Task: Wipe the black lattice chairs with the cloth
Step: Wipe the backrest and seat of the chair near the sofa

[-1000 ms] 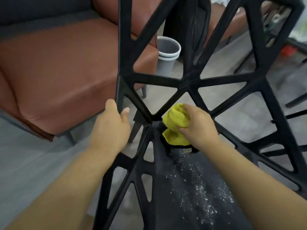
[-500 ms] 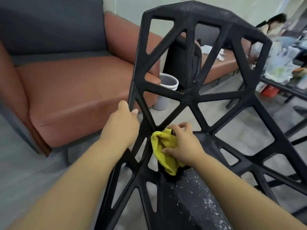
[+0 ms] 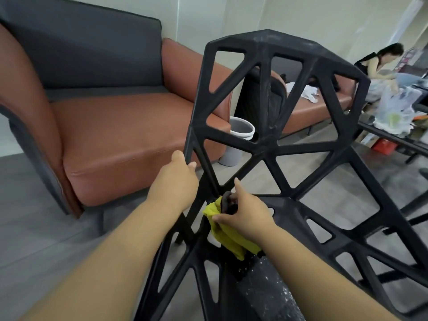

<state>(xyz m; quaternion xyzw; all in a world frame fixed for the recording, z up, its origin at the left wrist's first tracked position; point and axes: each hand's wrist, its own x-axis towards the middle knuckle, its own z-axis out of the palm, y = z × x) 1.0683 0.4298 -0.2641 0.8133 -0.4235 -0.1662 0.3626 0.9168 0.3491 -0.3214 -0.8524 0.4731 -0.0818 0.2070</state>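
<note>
Pinching a crumpled yellow cloth (image 3: 229,235) against a black strut with the thumb and curled fingers (image 3: 220,219) of the right hand (image 3: 245,214), index fingertip lifted and pointing up. Soft, bunched, matte fabric, hanging from the grip over the joint where backrest meets seat.

Wrapped round the left edge bar of the backrest with the fingers (image 3: 191,165) of the left hand (image 3: 176,181), thumb on top, fingertips curling in behind the bar.

Gripped thus, the black lattice chair (image 3: 266,144): hard moulded material, matte, faintly dusty-grey along the top rail. Built of straight bars meeting at nodes, leaving triangular and trapezoid cut-outs with rounded corners. Speckled with pale flecks on the solid seat panel nearest the camera.

Behind the lattice on the left, a sofa (image 3: 115,135) with a smooth rust-brown, leather-like seat and arm and a dark grey fabric back cushion. Beside its arm, seen through the lattice, a round grey bin (image 3: 240,129) with a white rim.

Further right, a brown bench (image 3: 308,112) carrying something white and crumpled. Also a dark table (image 3: 382,133) with a translucent plastic bag (image 3: 393,107), and a seated person (image 3: 382,59) leaning over it.

Underfoot, a grey floor (image 3: 46,228) with a faint plank grain.
</note>
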